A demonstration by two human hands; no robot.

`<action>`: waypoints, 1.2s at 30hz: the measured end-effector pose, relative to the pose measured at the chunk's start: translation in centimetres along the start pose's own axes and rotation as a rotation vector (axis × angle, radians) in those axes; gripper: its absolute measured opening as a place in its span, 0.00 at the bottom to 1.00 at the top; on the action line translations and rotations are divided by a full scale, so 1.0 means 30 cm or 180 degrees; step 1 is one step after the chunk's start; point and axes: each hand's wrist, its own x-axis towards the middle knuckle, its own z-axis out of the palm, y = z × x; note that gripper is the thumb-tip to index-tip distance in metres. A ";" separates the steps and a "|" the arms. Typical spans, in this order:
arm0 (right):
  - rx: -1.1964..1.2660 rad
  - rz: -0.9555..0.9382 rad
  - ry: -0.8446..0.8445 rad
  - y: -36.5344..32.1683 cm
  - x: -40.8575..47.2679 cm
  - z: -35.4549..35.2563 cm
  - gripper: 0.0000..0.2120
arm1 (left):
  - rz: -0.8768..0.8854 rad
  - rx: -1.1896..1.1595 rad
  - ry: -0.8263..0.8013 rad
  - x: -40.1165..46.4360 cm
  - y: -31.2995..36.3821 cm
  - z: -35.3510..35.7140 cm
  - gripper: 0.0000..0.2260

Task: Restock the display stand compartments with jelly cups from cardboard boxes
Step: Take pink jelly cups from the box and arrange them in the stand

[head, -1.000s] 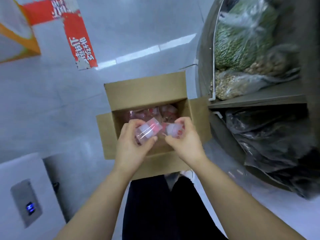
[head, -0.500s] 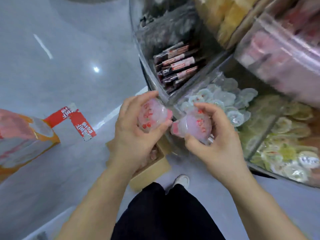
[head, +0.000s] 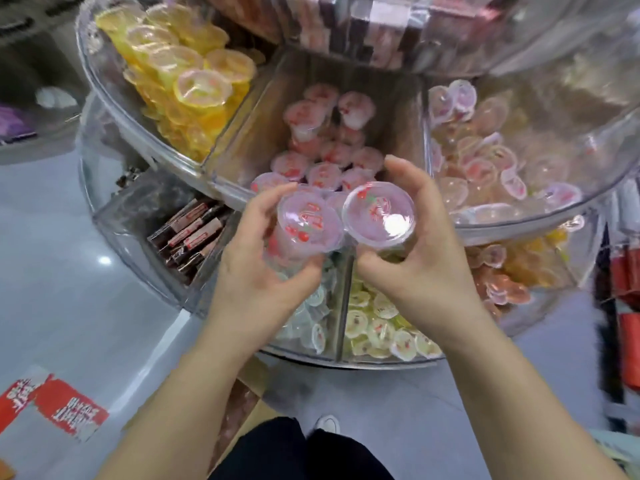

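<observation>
Left hand [head: 256, 268] grips pink jelly cup [head: 304, 226], fingers curled round its side, lid up. Right hand [head: 415, 251] grips second pink jelly cup [head: 379, 213] likewise — cup rims touching. Both cups held at front edge of middle compartment [head: 249, 133] of clear display stand [head: 100, 98], above pink cups [head: 325, 161] already inside. Yellow cups [head: 187, 74] in compartment to left. Cardboard box [head: 239, 407] on floor [head: 69, 306], partly hidden by left forearm.

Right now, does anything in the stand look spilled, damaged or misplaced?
Nothing stands out. The left hand and right hand each hold an intact pink jelly cup over the matching pink compartment.
</observation>
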 end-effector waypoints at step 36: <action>-0.0969 0.1377 0.0795 0.253 0.551 0.071 0.18 | -0.0553 0.2087 -0.0775 0.541 -0.191 0.047 0.21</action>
